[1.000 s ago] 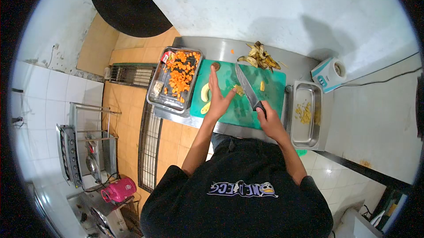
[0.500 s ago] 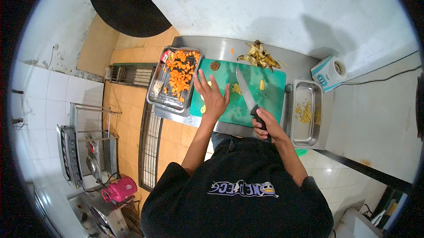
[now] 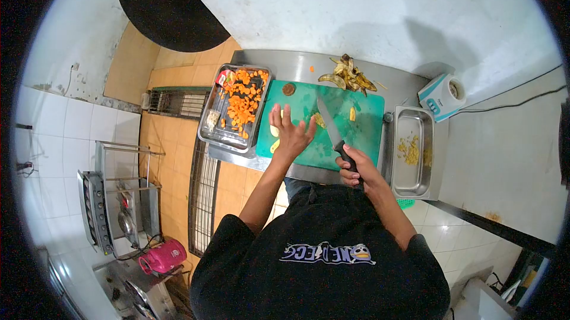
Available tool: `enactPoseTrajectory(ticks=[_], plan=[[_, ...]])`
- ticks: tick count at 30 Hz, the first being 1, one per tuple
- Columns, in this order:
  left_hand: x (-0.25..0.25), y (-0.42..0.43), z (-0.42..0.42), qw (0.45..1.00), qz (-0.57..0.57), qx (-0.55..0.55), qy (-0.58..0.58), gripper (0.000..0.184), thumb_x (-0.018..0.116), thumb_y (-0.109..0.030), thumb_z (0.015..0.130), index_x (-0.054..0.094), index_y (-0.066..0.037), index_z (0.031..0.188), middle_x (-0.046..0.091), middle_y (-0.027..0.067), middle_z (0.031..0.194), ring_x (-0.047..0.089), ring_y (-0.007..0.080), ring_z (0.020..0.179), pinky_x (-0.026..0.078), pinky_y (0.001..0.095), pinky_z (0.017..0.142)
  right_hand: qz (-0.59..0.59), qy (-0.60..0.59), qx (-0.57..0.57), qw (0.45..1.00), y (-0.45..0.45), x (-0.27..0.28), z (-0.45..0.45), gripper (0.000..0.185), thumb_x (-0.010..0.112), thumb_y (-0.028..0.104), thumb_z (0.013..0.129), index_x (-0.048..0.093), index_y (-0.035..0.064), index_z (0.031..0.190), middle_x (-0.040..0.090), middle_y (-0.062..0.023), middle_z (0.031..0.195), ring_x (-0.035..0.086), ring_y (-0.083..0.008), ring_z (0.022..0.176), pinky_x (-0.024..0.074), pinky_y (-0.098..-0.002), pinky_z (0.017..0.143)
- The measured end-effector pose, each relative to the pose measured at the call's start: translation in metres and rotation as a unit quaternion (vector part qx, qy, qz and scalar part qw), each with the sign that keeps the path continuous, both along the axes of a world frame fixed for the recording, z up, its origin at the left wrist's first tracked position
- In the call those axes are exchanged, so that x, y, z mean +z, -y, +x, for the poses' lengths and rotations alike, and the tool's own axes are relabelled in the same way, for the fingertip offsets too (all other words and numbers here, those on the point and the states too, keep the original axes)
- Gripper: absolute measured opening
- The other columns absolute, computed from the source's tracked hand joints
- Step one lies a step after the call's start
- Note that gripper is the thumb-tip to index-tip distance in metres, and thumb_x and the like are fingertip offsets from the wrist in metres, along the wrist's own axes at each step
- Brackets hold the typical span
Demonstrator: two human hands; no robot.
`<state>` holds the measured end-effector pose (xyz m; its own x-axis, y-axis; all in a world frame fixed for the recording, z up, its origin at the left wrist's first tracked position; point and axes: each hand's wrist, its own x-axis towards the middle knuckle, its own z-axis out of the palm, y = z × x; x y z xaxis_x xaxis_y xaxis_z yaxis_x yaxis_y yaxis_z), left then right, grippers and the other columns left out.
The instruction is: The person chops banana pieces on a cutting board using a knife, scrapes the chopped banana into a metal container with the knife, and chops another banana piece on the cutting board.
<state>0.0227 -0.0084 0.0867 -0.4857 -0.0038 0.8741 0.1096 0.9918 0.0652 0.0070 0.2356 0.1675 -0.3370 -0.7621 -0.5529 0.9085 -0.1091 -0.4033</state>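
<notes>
My right hand (image 3: 360,166) grips a kitchen knife (image 3: 330,123) by its black handle, the blade slanting up and left over the green cutting board (image 3: 303,97). Above the board's left half, my left hand (image 3: 293,134) is open with fingers spread and bent, holding nothing. Pale yellow banana pieces (image 3: 275,131) lie beside it, partly covered by the fingers. Chopped yellow bits (image 3: 320,120) sit near the blade, partly behind it. One small yellow piece (image 3: 352,114) lies farther right. A round brown item (image 3: 289,89) rests at the board's upper left.
To the left, a clear tray (image 3: 205,133) holds orange carrot pieces (image 3: 242,103). Banana peels (image 3: 347,75) are heaped behind the board. A steel pan (image 3: 401,186) with chopped yellow bits stands at right, near a white-and-teal box (image 3: 440,99). The wall borders the counter.
My left hand has drawn back slightly toward me and its fingers have curled and spread, showing more of the banana pieces. The knife has barely moved.
</notes>
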Motion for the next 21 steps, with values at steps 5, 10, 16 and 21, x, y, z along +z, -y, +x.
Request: enactPoseTrajectory(ticks=[5, 10, 16, 21], plan=[[-0.002, 0.004, 0.0, 0.999, -0.003, -0.038, 0.021, 0.081, 0.086, -0.023, 0.081, 0.033, -0.022, 0.142, 0.021, 0.0277, 0.161, 0.022, 0.0531, 0.145, 0.031, 0.0691, 0.104, -0.017, 0.017, 0.023, 0.999, -0.003, -0.001, -0.003, 0.024, 0.048, 0.04, 0.11, 0.046, 0.0167, 0.104, 0.044, 0.0032, 0.073, 0.034, -0.004, 0.041, 0.0285, -0.0214, 0.034], [0.004, 0.002, 0.004, 0.998, -0.016, -0.004, 0.059, 0.057, 0.087, -0.024, 0.08, 0.04, -0.017, 0.113, 0.024, 0.0287, 0.158, 0.023, 0.054, 0.144, 0.031, 0.0695, 0.104, -0.017, 0.013, -0.003, 1.0, -0.006, 0.016, -0.009, 0.025, 0.048, 0.04, 0.11, 0.046, 0.0154, 0.105, 0.043, 0.0031, 0.074, 0.033, -0.0042, 0.041, 0.0291, -0.0215, 0.034], [-0.003, 0.004, 0.0, 0.999, -0.002, -0.04, 0.023, 0.083, 0.086, -0.022, 0.081, 0.033, -0.025, 0.145, 0.022, 0.025, 0.162, 0.022, 0.0526, 0.146, 0.031, 0.0684, 0.104, 0.003, 0.033, 0.007, 0.999, -0.001, -0.003, 0.002, 0.024, 0.048, 0.039, 0.11, 0.046, 0.0153, 0.104, 0.043, 0.0029, 0.074, 0.033, -0.004, 0.041, 0.0292, -0.0218, 0.034], [-0.004, 0.004, 0.003, 0.998, -0.015, -0.039, 0.036, 0.093, 0.087, -0.022, 0.08, 0.027, -0.028, 0.151, 0.021, 0.0233, 0.163, 0.022, 0.0511, 0.146, 0.031, 0.0683, 0.104, -0.019, 0.03, -0.006, 0.999, 0.001, 0.002, 0.001, 0.023, 0.048, 0.038, 0.11, 0.046, 0.0161, 0.105, 0.043, 0.0026, 0.074, 0.034, -0.0045, 0.042, 0.03, -0.0217, 0.035]])
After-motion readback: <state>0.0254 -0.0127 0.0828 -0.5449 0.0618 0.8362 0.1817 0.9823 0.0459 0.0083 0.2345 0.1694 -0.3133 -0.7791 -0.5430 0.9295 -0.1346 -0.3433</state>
